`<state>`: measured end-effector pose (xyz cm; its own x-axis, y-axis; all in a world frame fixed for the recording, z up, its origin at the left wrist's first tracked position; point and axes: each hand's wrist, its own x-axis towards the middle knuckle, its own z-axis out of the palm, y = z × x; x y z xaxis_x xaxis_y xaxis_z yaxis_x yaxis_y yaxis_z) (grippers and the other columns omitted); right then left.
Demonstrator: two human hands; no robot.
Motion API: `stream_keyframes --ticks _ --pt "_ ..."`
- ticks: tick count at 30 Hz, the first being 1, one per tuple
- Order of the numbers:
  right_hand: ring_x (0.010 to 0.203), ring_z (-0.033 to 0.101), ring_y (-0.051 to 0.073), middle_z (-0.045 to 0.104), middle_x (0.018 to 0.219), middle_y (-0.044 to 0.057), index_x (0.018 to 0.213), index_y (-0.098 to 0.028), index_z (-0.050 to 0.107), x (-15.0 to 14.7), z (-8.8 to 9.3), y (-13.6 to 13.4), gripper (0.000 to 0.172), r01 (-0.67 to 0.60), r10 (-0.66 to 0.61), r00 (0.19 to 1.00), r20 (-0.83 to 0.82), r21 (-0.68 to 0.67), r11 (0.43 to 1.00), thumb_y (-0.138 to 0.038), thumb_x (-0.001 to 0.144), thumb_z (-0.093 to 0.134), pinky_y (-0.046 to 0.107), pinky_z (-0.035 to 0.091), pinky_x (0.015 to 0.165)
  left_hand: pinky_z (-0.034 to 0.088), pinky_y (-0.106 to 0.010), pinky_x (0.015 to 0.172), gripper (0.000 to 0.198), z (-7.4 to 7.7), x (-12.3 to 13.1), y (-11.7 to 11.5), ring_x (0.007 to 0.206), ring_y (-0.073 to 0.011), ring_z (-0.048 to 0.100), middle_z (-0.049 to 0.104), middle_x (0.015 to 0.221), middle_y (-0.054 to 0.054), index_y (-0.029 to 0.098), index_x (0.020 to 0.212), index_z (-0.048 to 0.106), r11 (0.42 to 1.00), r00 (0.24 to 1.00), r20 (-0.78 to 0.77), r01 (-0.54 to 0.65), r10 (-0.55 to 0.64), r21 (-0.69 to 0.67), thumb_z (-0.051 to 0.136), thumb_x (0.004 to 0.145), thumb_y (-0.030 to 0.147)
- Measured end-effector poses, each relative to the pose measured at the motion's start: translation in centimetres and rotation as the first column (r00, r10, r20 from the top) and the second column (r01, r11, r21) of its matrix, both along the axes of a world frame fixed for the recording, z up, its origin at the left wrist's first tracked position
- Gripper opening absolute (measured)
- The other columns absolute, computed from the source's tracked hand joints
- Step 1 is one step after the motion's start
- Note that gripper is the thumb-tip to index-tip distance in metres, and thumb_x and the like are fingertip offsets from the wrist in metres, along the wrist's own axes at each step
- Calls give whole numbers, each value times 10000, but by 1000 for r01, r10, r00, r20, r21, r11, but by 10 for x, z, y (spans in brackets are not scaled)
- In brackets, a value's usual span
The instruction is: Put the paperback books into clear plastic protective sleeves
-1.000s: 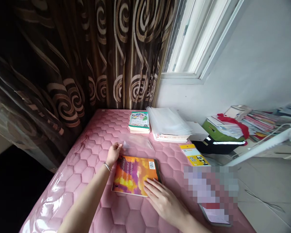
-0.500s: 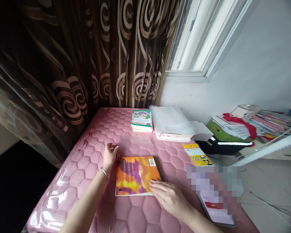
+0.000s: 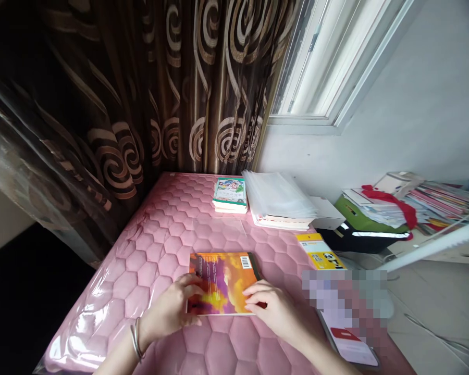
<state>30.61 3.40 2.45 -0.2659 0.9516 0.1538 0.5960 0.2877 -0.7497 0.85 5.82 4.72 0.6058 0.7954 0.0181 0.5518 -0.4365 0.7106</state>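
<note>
Paperback book (image 3: pixel 222 281), back cover up with an orange and purple cloud picture and a barcode, lies on a pink quilted mattress (image 3: pixel 219 349) wrapped in clear plastic, seen from head height. Left hand (image 3: pixel 168 307) and right hand (image 3: pixel 275 310) both grasp its lower part from either side, fingers lying across the cover. Beyond it sit a small stack of books (image 3: pixel 230 195) and a pile of clear plastic sleeves (image 3: pixel 277 198), with a yellow booklet (image 3: pixel 319 251) to the right and a brown swirl-patterned curtain (image 3: pixel 140 88) behind.
</note>
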Motion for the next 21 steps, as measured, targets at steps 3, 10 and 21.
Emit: stream_keyframes --ticks 3,10,21 --pt "989 675 237 740 1021 59 733 -249 763 2 3 -1 128 -40 38 998 49 28 999 -124 711 749 408 565 886 470 -321 993 386 -3 4 -6 1192 -239 548 574 1320 -73 243 1062 688 998 997 -54 -60 59 -13 696 693 131" --pt "1144 614 263 707 1148 74 851 -231 749 6 -5 -2 209 -81 76 990 119 37 996 -106 688 787 452 509 1001 476 -297 973 413 8 8 -3 1165 -230 572 595 1314 -53 254 1035 722 997 995 -77 -60 56 -50 643 661 96" --pt "1104 639 254 723 1108 80 859 -232 756 7 0 -1 167 -120 109 989 105 112 986 -126 734 731 438 542 956 496 -268 915 277 23 11 -4 1108 -212 618 637 1273 -26 283 1005 745 1000 995 -101 -20 20 2 631 769 195"
